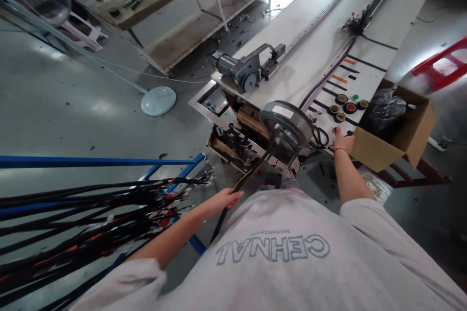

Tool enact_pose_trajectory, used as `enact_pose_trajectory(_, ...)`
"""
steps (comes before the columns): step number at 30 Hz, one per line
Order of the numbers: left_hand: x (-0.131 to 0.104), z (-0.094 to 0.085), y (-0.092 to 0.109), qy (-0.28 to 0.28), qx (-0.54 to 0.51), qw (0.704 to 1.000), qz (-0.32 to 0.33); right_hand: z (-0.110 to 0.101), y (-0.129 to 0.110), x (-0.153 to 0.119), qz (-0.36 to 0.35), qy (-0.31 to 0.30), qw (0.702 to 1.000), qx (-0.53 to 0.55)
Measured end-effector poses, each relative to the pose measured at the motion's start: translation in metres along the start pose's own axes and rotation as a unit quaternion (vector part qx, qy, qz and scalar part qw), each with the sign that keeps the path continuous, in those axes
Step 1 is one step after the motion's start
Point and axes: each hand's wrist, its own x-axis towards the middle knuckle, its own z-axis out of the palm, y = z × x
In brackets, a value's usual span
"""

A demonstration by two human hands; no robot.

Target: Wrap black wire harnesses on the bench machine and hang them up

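Note:
My left hand (226,199) is closed around a black wire harness (251,167) with a yellow stripe along it. The harness runs up from beside my shirt into the hub of a round metal machine head (286,124) at the end of the long table. At the table's near edge is my right hand (343,143), one finger stretched toward a small button; its other fingers are partly hidden, and I see nothing held in it. Close by lie rolls of tape (340,117), a red button (350,108), a green button (355,97) and black-handled scissors (321,137).
Bundled black harnesses (109,223) hang on a blue rack (146,161) at left. An open cardboard box (419,126) with a plastic bag stands right of the table (317,24). A motor unit (237,70) sits on the table; a fan base (158,101) stands on the floor.

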Motion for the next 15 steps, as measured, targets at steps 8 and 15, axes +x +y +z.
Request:
enact_pose_trajectory(8, -0.034, 0.005, 0.017, -0.024, -0.078, 0.997, 0.003, 0.000, 0.001, 0.001, 0.000, 0.002, 1.000, -0.001)
enact_pose_trajectory(15, 0.037, 0.017, 0.073, 0.043, -0.093, 0.985, 0.137, 0.001, -0.001, 0.000, -0.006, 0.017, 1.000, -0.012)
